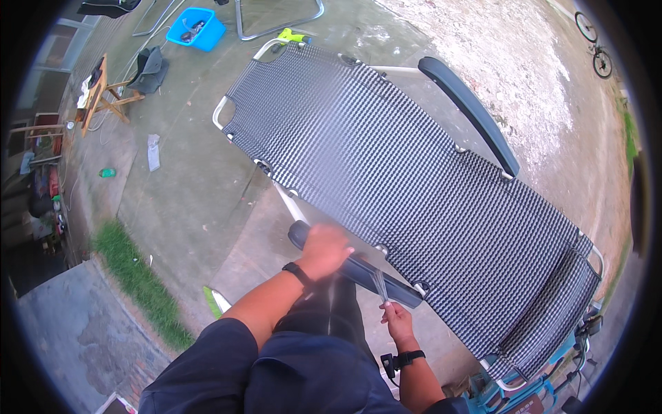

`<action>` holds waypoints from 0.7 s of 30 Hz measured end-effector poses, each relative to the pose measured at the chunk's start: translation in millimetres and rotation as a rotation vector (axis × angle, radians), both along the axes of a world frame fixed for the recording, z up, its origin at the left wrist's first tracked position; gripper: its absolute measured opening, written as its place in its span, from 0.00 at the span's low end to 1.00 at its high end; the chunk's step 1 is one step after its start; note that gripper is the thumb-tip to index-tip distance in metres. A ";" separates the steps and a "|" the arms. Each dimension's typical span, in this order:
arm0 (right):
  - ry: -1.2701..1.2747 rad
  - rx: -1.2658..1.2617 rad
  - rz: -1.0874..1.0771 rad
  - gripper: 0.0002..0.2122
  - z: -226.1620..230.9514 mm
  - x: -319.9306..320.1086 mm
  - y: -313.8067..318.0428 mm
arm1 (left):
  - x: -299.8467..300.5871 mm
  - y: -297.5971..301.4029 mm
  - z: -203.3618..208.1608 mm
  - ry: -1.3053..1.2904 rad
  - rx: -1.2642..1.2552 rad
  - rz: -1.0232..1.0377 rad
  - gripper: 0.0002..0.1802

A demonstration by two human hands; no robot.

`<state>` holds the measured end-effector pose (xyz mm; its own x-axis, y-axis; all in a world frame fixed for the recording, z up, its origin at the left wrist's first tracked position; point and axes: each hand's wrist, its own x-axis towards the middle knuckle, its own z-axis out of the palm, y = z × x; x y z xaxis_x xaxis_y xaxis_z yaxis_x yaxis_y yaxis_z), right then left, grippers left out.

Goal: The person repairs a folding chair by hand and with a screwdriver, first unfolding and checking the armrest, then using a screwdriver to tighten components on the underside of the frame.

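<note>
A folding lounge chair with black-and-white checked fabric on a pale tube frame stretches diagonally in front of me. My left hand, smeared by motion, is over the dark near armrest; whether it touches or holds anything cannot be made out. Closer to my body, my right hand is closed around a bundle of thin pale strips, which fan out upward in front of that armrest. A second dark armrest curves along the chair's far side.
A yellow-green tool lies by the chair's far left end. Beyond are a blue basin with items inside and metal tubing. A wooden stand, a dark seat and grass are at left. A blue vehicle stands at lower right.
</note>
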<state>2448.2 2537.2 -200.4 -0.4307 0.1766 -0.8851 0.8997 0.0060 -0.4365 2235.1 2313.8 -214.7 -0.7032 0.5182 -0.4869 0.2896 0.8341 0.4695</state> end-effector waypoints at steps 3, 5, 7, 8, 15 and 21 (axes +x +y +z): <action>0.007 -0.007 -0.013 0.15 -2.7 3.3 2.1 | -1.8 1.4 1.0 -0.006 -0.005 -0.004 0.15; 0.008 -0.007 -0.020 0.15 -0.5 3.5 3.4 | -1.2 0.9 1.3 -0.009 -0.015 -0.006 0.15; 0.024 0.032 -0.023 0.14 6.4 -0.2 4.9 | 0.6 -0.5 0.3 0.038 0.011 0.000 0.15; 0.020 0.028 -0.021 0.14 8.7 2.5 7.3 | 3.0 -2.5 -2.8 0.034 0.007 0.002 0.15; 0.183 0.345 -0.070 0.05 87.0 -5.4 69.7 | 5.4 -5.5 -8.2 0.035 0.005 0.012 0.14; 0.223 1.033 -0.134 0.14 234.4 15.1 175.4 | 0.7 -6.6 -5.8 0.040 0.042 -0.017 0.12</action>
